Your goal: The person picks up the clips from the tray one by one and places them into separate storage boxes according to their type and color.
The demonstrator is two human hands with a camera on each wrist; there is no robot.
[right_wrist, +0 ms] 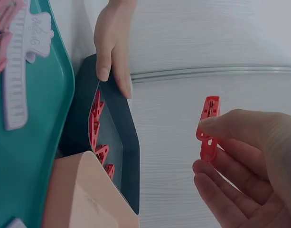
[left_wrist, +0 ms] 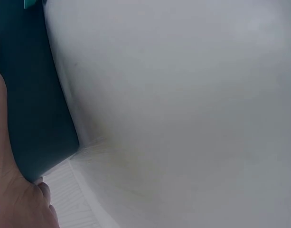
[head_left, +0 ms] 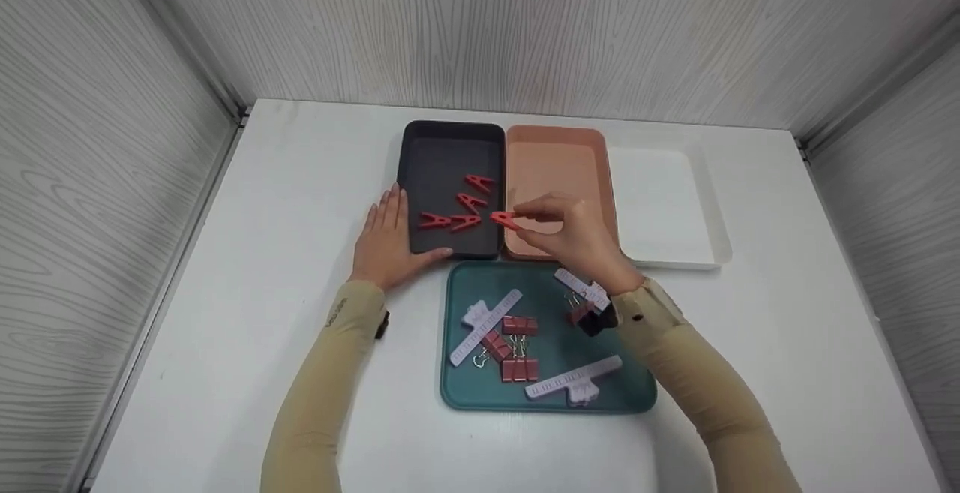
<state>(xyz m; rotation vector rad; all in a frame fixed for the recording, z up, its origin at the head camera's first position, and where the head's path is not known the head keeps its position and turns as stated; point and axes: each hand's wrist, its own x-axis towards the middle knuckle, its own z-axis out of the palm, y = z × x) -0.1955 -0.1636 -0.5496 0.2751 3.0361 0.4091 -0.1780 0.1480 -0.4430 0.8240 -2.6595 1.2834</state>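
My right hand [head_left: 574, 234] pinches a red plastic clothespin [head_left: 505, 220] between thumb and fingers, above the meeting rims of the dark and peach trays. In the right wrist view the same clothespin [right_wrist: 210, 128] is held near its middle by the thumb. Several more red clothespins [head_left: 471, 202] lie in the lower part of the dark tray [head_left: 453, 130]. My left hand [head_left: 384, 247] rests along that tray's left side, fingers straight and thumb on the front rim. The left wrist view shows only part of this hand [left_wrist: 14, 194] against a dark tray wall [left_wrist: 36, 104].
A peach tray [head_left: 555, 159] and a white tray [head_left: 660, 185] stand to the right of the dark one. In front, a teal tray [head_left: 555, 343] carries pink binder clips [head_left: 519, 370] and white ruler-shaped clips [head_left: 574, 377]. Wood-grain panels [head_left: 480, 28] enclose the white table.
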